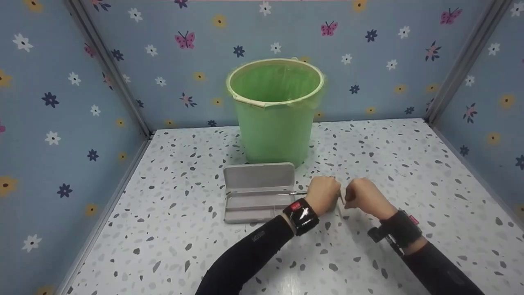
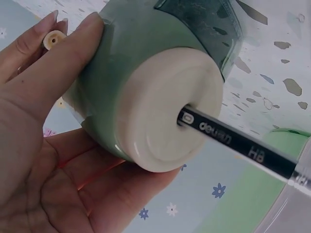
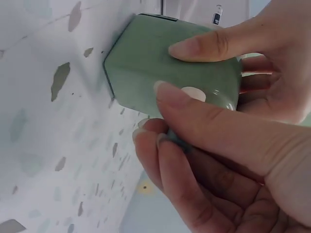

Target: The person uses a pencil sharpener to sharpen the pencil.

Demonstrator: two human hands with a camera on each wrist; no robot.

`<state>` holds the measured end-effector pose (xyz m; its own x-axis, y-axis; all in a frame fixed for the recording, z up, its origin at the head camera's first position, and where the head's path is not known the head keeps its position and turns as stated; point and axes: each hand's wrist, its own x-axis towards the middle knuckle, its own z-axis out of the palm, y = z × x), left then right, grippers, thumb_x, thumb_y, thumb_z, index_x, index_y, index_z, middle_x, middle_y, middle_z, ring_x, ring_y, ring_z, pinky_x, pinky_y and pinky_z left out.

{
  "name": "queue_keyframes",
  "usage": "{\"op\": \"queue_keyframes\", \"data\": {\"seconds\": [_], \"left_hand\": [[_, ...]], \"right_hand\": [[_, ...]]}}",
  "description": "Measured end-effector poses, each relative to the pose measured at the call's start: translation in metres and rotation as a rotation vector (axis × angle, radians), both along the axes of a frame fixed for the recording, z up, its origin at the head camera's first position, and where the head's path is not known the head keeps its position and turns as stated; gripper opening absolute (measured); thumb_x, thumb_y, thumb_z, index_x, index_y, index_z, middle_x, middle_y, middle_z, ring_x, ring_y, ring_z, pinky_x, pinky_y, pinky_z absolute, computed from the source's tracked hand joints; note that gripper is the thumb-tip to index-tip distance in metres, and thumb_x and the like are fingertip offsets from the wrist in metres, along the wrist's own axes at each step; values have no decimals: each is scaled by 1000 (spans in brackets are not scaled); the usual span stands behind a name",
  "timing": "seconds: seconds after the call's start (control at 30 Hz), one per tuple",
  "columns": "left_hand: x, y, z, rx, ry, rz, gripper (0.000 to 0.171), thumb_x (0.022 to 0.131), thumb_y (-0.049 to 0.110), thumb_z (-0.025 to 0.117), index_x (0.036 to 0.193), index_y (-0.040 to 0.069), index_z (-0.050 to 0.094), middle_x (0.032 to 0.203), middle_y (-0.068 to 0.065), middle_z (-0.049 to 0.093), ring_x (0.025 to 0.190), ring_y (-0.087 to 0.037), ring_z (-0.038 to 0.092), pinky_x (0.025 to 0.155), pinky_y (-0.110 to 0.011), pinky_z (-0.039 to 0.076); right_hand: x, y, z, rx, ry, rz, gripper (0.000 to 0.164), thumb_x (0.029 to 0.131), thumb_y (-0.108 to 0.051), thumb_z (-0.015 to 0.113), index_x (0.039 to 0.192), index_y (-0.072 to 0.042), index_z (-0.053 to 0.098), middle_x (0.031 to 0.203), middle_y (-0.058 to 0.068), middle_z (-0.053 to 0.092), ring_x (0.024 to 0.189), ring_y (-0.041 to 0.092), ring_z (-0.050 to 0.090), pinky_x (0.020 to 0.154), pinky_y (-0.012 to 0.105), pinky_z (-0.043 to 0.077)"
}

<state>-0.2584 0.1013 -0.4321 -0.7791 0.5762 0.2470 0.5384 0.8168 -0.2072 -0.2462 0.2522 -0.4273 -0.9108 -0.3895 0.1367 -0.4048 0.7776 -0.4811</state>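
Note:
My left hand [image 1: 323, 193] holds a green pencil sharpener [image 3: 141, 63] with a round cream front [image 2: 150, 111], its thumb laid on one side and fingers beneath. A black HB pencil [image 2: 233, 141] is stuck point first into the hole of that front. On the opposite side, my right hand [image 1: 366, 198] pinches the sharpener's crank handle between thumb and curled fingers, which mostly cover it; a cream knob end [image 2: 54, 40] shows between them. The hands largely hide the sharpener in the head view. A grey pencil case [image 1: 260, 176] lies with its lid up, left of the left hand.
Behind the pencil case stands a green bin [image 1: 278, 135] with a pale rim and a clear liner. Flower-patterned walls [image 1: 254, 32] enclose the speckled white tabletop [image 1: 176, 246] at the back and both sides.

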Motion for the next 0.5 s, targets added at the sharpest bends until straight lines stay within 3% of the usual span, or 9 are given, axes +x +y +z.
{"op": "queue_keyframes", "data": {"seconds": [0.27,0.4,0.5], "left_hand": [[1,1,-1,36,6,-5,8,88,25,69,84,26,77,78,9,72,64,-8,65,56,-21,52],[1,1,-1,17,17,1,17,91,38,67,84,25,76,78,10,72,65,-7,65,57,-21,52],[1,1,-2,6,19,-5,21,94,37,62,84,24,76,77,10,71,64,-7,65,57,-21,53]], "right_hand": [[0,-2,12,-7,33,-51,15,63,7,82,68,-2,71,63,6,68,56,10,55,57,28,47],[-1,-3,14,-32,77,-85,14,65,7,81,70,-1,71,65,8,69,58,13,58,58,28,50],[-5,-5,16,-32,115,-98,13,65,7,81,69,0,70,64,9,69,57,15,59,58,30,50]]}}
